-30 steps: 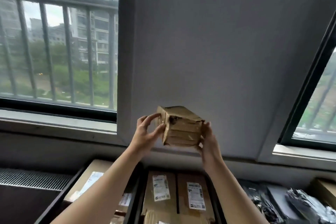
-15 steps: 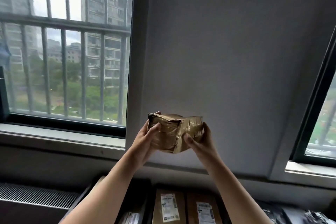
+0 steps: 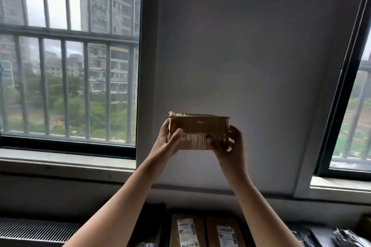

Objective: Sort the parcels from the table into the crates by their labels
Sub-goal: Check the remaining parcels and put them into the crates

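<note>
Gripping the cardboard parcel (image 3: 198, 127) by its ends, your left hand (image 3: 165, 146) and right hand (image 3: 233, 147) hold it before the wall (image 3: 241, 46), well above the labelled boxes (image 3: 187, 230).

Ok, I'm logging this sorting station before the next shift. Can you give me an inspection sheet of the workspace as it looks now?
Surface: table top not in view.
Job's things: brown taped cardboard parcel held up in front of the grey wall, label not readable; flat brown cardboard parcels with white labels lie side by side at the bottom edge; crates cannot be made out clearly.
Clutter: shiny black plastic bags at bottom right, possibly parcels too.
Grippers: left hand and right hand each grip one end of the held parcel.
Cables: nothing seen.
Surroundings: barred window on the left, second window on the right, slatted vent grille at bottom left.
</note>
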Demonstrator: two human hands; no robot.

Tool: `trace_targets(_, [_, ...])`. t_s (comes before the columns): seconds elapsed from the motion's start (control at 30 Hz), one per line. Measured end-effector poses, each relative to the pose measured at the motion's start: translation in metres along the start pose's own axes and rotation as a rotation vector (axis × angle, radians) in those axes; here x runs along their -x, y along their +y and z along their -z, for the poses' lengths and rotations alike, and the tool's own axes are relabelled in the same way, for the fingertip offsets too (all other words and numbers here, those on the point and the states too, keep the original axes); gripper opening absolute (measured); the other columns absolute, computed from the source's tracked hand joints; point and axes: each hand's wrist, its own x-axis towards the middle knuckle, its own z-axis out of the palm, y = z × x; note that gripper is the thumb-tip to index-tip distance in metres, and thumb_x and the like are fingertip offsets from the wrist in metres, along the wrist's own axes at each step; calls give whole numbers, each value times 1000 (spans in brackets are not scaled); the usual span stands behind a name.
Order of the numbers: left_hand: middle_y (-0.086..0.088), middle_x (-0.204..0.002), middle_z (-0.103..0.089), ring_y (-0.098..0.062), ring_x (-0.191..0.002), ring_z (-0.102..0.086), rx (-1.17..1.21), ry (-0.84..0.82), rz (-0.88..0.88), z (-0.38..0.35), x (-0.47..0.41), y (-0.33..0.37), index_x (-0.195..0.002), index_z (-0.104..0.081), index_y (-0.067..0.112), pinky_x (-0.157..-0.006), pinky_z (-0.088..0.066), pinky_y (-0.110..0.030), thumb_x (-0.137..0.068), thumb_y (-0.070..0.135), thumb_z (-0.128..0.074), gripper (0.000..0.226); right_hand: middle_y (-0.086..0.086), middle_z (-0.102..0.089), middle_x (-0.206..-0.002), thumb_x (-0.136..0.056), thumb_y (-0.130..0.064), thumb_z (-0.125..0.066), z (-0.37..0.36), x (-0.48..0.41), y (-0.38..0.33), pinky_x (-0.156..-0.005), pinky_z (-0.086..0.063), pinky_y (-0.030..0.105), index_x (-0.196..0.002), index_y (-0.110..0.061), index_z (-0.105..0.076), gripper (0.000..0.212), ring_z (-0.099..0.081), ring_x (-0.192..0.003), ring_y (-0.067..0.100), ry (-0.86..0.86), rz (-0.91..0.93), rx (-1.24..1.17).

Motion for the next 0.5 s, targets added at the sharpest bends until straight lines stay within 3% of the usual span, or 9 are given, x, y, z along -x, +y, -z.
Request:
trace_targets(0.03, [5,-130,-62,-10,-118,-61,-7,-7,1,3,0,1,-143,-41,43,-90,-56,-35,-64,68,-73,88,-13,-64,-114,-89,-22,-77,0,0,-2,-71,-53,11,-121,-31,-53,41,-65,-95,-6,-4,16,-22])
trace_targets(0.1, [-5,-131,-61,-18,-118,-62,125,39,55,11,-2,3,-135,-49,36,-96,-55,-46,-66,46,-81,76,-6,-69,-114,-97,-33,-65,2,-2,-7,-75,-53,15,-117,-35,-61,21,-67,-99,1,-43,43,-50])
trace_targets(0.13, [-9,-132,-61,-23,-119,-63,215,54,78,15,-1,3,-129,-53,33,-98,-54,-53,-69,36,-81,67,-4,-69,-117,-97,-39,-60,4,-3,-9,-77,-53,15,-118,-35,-63,22,-67,-104,7,-61,48,-33])
trace_targets(0.2, [-9,-128,-64,-28,-119,-64,330,42,85,23,0,2,-124,-57,30,-98,-53,-57,-69,30,-84,61,-5,-59,-134,-87,-48,-61,9,-6,-10,-81,-51,15,-133,-34,-56,48,-60,-116,11,-112,-15,5])
trace_targets(0.3, [-7,-121,-70,-31,-120,-65,388,-7,76,27,2,0,-125,-58,24,-96,-54,-57,-47,40,-100,91,-4,-50,-148,-84,-58,-69,10,-9,-14,-88,-53,31,-154,-32,-31,83,-58,-121,11,-300,-237,-135])
trace_targets(0.37, [-11,-125,-67,-34,-123,-62,396,-12,79,27,3,2,-127,-57,20,-99,-52,-59,-44,40,-101,96,-5,-59,-140,-79,-57,-70,9,-8,-17,-86,-57,36,-151,-35,-36,83,-64,-116,11,-364,-288,-228])
trace_targets(0.43, [-17,-130,-64,-38,-127,-58,378,-4,85,28,3,1,-127,-57,19,-103,-49,-60,-55,33,-94,82,-7,-65,-130,-76,-52,-67,8,-8,-19,-84,-60,36,-141,-40,-44,70,-68,-113,13,-348,-275,-252])
trace_targets(0.5, [-20,-134,-62,-38,-128,-58,342,-5,78,30,3,1,-125,-59,21,-105,-47,-60,-62,32,-85,70,-8,-68,-123,-69,-57,-71,7,-5,-20,-80,-61,32,-136,-42,-47,72,-69,-110,14,-328,-254,-280])
